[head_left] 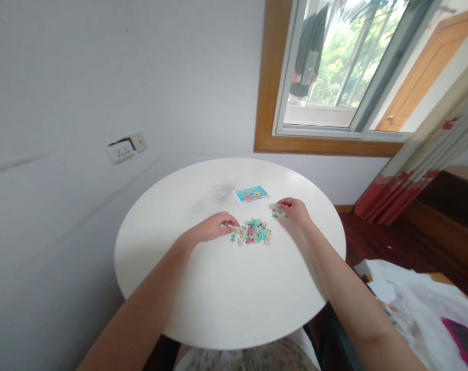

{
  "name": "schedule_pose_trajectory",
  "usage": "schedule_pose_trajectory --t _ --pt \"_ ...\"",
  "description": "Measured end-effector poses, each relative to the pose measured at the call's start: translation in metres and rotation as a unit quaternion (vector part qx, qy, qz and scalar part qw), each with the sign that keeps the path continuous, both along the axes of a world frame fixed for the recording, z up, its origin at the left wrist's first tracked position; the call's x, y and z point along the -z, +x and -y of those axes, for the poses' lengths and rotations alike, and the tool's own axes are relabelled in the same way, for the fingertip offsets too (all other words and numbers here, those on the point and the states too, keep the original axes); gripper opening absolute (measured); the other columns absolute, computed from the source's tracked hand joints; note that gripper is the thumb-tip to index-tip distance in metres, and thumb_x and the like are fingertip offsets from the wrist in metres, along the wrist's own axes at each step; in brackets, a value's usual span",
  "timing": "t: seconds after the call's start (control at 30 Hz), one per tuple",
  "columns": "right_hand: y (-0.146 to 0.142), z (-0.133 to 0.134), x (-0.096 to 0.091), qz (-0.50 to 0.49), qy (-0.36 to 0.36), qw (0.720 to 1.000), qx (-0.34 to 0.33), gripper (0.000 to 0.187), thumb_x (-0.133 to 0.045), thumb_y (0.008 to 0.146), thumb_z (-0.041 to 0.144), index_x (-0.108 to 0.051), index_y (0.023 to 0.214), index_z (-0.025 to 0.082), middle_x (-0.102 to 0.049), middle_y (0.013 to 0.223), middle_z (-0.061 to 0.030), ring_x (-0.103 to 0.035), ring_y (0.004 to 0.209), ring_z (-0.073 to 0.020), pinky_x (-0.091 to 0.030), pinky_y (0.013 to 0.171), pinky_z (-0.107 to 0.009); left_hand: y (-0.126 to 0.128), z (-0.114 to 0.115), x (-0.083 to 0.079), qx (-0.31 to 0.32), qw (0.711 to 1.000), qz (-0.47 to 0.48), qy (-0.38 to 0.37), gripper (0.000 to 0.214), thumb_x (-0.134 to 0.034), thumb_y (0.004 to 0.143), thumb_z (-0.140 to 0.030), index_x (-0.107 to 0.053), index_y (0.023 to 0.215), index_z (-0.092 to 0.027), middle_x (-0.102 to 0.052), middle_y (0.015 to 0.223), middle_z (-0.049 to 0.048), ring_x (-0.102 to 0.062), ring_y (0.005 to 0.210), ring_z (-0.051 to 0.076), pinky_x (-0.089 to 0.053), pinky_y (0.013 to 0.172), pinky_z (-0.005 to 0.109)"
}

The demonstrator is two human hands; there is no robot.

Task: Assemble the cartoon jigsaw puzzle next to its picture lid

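A pile of jigsaw puzzle pieces (253, 233), turquoise, pink and plain beige, lies near the middle of the white round table (218, 293). At the pile's left edge, my left hand (217, 226) has its thumb and fingertips closed together on a puzzle piece. My right hand (295, 210) is to the right of the pile, its fingers pinched on a puzzle piece over a smaller group of pieces (275, 215). Part of that piece is hidden by the fingers. Behind the pile lies a turquoise picture card (251, 195) with cartoon figures.
A wall with a socket (120, 151) runs along the left and back. The wood-framed window (330, 144) is beyond the table. To the right are a red and white curtain (392, 185), white sheets (403, 288) and a pink-edged dark object (463, 340).
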State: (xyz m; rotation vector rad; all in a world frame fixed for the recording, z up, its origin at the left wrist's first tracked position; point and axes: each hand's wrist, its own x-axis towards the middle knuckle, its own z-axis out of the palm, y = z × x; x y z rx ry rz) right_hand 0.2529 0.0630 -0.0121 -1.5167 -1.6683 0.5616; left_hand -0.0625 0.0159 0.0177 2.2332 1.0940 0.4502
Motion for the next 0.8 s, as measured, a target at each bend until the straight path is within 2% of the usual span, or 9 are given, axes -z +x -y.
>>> schedule_pose_trajectory --t 0.13,0.3,0.47,0.57,0.67,0.8 --pt "-0.004 -0.001 0.004 0.055 0.012 0.998 -0.013 0.023 -0.058 0.074 0.035 -0.070 0.081 0.017 -0.064 0.064 -0.0016 -0.052 0.057 -0.0122 -0.038 0.053 -0.023 0.002 0.002 -0.003 -0.003 1.000 -0.004 0.002 0.037 -0.052 0.080 -0.045 -0.067 0.098 -0.016 -0.065 0.099 0.0079 -0.060 0.093 0.022 -0.047 0.084 0.029" --pt "-0.016 0.003 0.000 0.146 0.018 0.989 -0.009 0.017 -0.057 0.078 0.029 -0.071 0.080 0.020 -0.068 0.073 -0.0020 -0.056 0.066 -0.0133 -0.039 0.063 -0.024 0.001 0.000 -0.002 0.002 1.000 -0.001 0.003 0.037 -0.052 0.080 -0.045 -0.067 0.098 -0.017 -0.065 0.099 0.0077 -0.060 0.092 0.021 -0.047 0.084 0.028" --pt "-0.023 0.005 -0.003 0.232 0.041 0.972 -0.007 0.016 -0.061 0.080 0.033 -0.073 0.081 0.022 -0.069 0.086 -0.0051 -0.056 0.083 -0.0179 -0.038 0.073 -0.027 0.000 -0.003 0.001 0.001 1.000 -0.008 0.010 0.039 -0.052 0.080 -0.046 -0.068 0.099 -0.016 -0.065 0.100 0.0078 -0.060 0.091 0.020 -0.046 0.083 0.027" --pt "-0.021 0.005 -0.006 0.239 0.051 0.970 0.004 0.019 -0.059 0.082 0.033 -0.075 0.084 0.022 -0.067 0.093 -0.0076 -0.054 0.090 -0.0202 -0.038 0.077 -0.029 0.000 -0.004 0.003 0.000 1.000 -0.013 0.011 0.039 -0.052 0.080 -0.046 -0.068 0.100 -0.016 -0.065 0.100 0.0074 -0.060 0.091 0.020 -0.046 0.084 0.027" --pt "-0.014 0.007 -0.011 0.216 0.060 0.975 0.007 0.020 -0.057 0.083 0.028 -0.075 0.088 0.020 -0.066 0.093 -0.0085 -0.055 0.088 -0.0190 -0.040 0.079 -0.029 0.000 -0.004 0.002 -0.001 1.000 -0.011 0.007 0.038 -0.052 0.081 -0.047 -0.068 0.099 -0.017 -0.065 0.099 0.0070 -0.059 0.092 0.020 -0.046 0.084 0.028" --pt "-0.006 0.011 -0.016 0.202 0.051 0.976 -0.057 0.021 -0.057 0.081 0.022 -0.075 0.091 0.019 -0.066 0.087 -0.0076 -0.056 0.079 -0.0157 -0.041 0.076 -0.026 0.000 -0.003 0.001 -0.002 1.000 -0.009 0.004 0.039 -0.052 0.080 -0.047 -0.067 0.099 -0.017 -0.065 0.100 0.0073 -0.059 0.092 0.020 -0.046 0.084 0.028"
